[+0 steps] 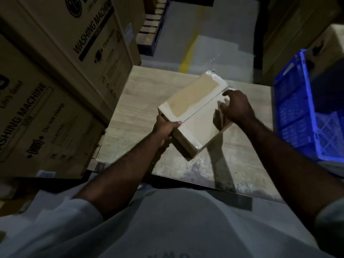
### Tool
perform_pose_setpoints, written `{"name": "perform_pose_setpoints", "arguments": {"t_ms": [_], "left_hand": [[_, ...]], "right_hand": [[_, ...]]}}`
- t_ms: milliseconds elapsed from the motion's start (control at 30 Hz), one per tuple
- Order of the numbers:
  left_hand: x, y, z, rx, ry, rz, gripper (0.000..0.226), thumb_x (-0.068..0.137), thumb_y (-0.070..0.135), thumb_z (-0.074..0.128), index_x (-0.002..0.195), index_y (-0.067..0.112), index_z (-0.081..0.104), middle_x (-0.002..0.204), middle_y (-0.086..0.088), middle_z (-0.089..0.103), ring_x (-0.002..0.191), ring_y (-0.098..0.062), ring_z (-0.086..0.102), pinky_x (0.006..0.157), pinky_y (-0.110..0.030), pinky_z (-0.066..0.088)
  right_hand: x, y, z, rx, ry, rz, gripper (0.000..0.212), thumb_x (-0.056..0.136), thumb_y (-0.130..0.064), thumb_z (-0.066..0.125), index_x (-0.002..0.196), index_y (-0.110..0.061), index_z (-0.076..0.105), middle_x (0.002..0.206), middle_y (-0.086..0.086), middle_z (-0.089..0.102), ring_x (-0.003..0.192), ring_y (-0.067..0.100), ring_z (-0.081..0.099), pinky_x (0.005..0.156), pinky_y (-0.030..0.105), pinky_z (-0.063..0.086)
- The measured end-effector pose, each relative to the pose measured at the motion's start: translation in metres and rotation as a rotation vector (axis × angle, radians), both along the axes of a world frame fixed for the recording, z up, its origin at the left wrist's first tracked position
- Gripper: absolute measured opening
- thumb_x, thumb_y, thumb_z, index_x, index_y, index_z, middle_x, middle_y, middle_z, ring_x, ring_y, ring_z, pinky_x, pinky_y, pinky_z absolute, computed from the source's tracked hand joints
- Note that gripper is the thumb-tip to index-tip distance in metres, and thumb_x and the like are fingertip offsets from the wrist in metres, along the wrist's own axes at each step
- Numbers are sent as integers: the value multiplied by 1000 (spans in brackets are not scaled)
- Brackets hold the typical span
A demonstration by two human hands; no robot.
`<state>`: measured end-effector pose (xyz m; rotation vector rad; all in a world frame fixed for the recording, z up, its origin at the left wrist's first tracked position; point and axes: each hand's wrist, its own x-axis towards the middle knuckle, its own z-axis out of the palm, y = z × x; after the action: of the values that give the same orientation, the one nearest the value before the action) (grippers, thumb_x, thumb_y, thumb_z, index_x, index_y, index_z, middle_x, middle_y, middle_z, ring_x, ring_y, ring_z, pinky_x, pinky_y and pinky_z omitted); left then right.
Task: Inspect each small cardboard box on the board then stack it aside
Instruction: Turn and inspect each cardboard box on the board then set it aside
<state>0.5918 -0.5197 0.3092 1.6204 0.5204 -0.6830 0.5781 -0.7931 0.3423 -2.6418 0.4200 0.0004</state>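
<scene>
One small cardboard box (195, 108) with a taped seam and a glossy film sits tilted over the wooden board (130, 101), its long side running from near left to far right. My left hand (164, 132) grips its near left edge, thumb on top. On the right side of the box, my right hand (236, 107) holds the top and far edge with curled fingers. The box's near corner looks lifted off the board.
Large washing machine cartons (55, 81) are stacked close on the left. A blue plastic crate (301, 116) stands at the right edge of the board. Beyond the board lies grey floor with a yellow line (189, 51). More cartons stand at the far right.
</scene>
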Motion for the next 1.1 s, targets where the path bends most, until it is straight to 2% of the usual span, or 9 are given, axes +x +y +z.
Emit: {"name": "perform_pose_setpoints", "arguments": {"t_ms": [100,200,267,400,500,667,767,967,1100], "left_hand": [[8,0,3,-61,51,25,75,85,2,81,138,22,32,136,-3,55,108,-24,62,59,-37,55],[18,2,2,-117,104,48,123,79,-8,82,159,38,0,141,-1,47,115,-31,59,66,-44,59],[22,5,4,-134,112,17,133,78,-10,81,160,44,-9,137,2,45,114,-29,59,67,-45,59],[25,6,7,-154,104,8,105,78,-8,81,149,37,19,139,3,48,109,-24,59,74,-50,59],[29,0,18,-212,134,128,72,78,23,79,136,28,35,138,-8,57,116,-36,62,81,-60,55],[36,-14,36,-308,99,340,89,59,56,64,135,10,55,122,-17,69,109,-39,68,66,-49,61],[50,-26,22,-304,-68,462,85,60,65,72,123,10,57,120,-23,69,105,-42,70,80,-59,62],[43,-33,57,-172,-378,406,12,100,26,61,98,16,55,111,-13,72,104,-31,71,89,-56,61],[29,-21,42,-205,-458,316,25,101,-3,55,115,16,47,124,-12,67,113,-19,67,99,-42,58]], "right_hand": [[37,-16,-9,17,36,-32,59,87,-38,60,137,-6,59,131,23,61,128,42,53,108,45,43],[66,-29,-17,10,192,-54,59,85,-33,69,136,-7,54,130,28,57,125,47,53,105,51,47],[76,-36,-24,26,263,-64,63,84,-38,71,134,-7,51,129,30,58,122,50,55,102,52,49],[77,-37,-36,33,305,-177,65,92,-54,65,139,-14,47,136,25,53,126,49,53,106,54,44],[69,-32,-31,72,261,-288,71,96,-73,50,143,-20,48,140,23,49,130,48,47,109,55,37],[50,-35,-11,298,-37,-447,73,98,-74,37,139,-16,53,142,17,50,130,40,50,113,57,39],[37,-38,2,526,-282,-480,66,94,-73,41,128,-18,53,134,9,55,118,25,59,101,48,54],[0,-27,22,854,-449,-511,44,110,-52,39,139,-21,51,127,-9,64,108,-4,63,82,15,53],[-30,-19,4,1004,-303,-506,37,111,-51,34,130,-25,53,119,-15,65,115,6,61,89,30,49]]}}
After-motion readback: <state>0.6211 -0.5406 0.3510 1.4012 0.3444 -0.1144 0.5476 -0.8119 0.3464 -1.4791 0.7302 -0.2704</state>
